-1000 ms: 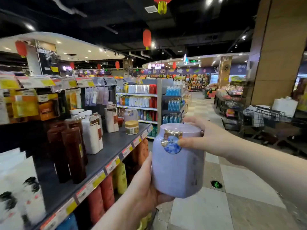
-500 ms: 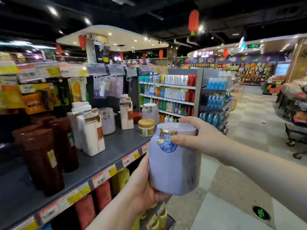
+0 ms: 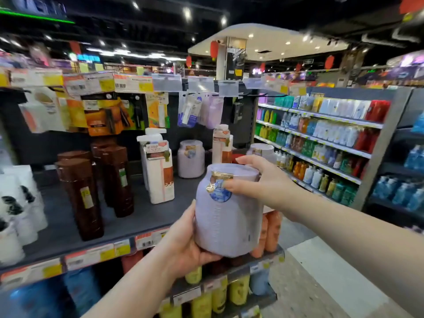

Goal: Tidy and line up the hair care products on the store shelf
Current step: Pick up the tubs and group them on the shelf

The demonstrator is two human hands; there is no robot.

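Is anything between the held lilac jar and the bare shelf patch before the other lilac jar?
Nothing visible. The held jar hangs at the shelf edge; the patch before the back jar is open, white bottles standing left of it.

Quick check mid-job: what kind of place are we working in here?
Most likely a supermarket's hair and body care aisle. Price tags line the edge of the shelf, brown bottles stand in rows on it, and coloured bottles fill the shelving across the aisle.
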